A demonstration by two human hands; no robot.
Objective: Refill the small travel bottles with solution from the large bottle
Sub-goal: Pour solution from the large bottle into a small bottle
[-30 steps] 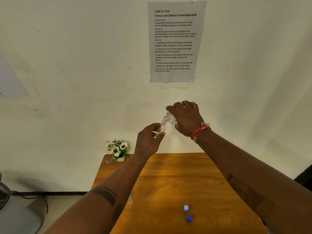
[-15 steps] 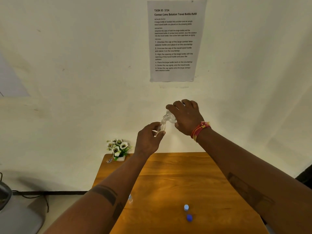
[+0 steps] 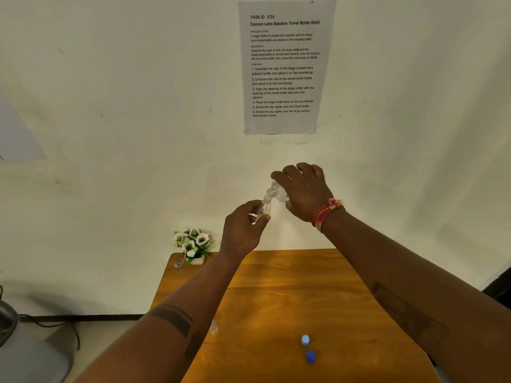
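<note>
My right hand (image 3: 305, 190) grips the large clear bottle (image 3: 279, 193), tipped down to the left so its threaded neck meets the mouth of the small clear travel bottle (image 3: 264, 208). My left hand (image 3: 243, 228) holds that small bottle upright between thumb and fingers. Both are held in the air above the far edge of the wooden table (image 3: 290, 305). A pale blue cap (image 3: 305, 340) and a darker blue cap (image 3: 310, 356) lie on the table near me. Another small clear bottle (image 3: 213, 327) shows partly behind my left forearm.
A small pot of white flowers (image 3: 193, 244) stands at the table's far left corner, with a small wrapper (image 3: 179, 264) beside it. An instruction sheet (image 3: 284, 64) hangs on the wall. Grey furniture (image 3: 27, 355) and a cable lie at the lower left.
Both hands and the two bottles stay almost still, mouth to mouth; the caps on the table have not moved.
</note>
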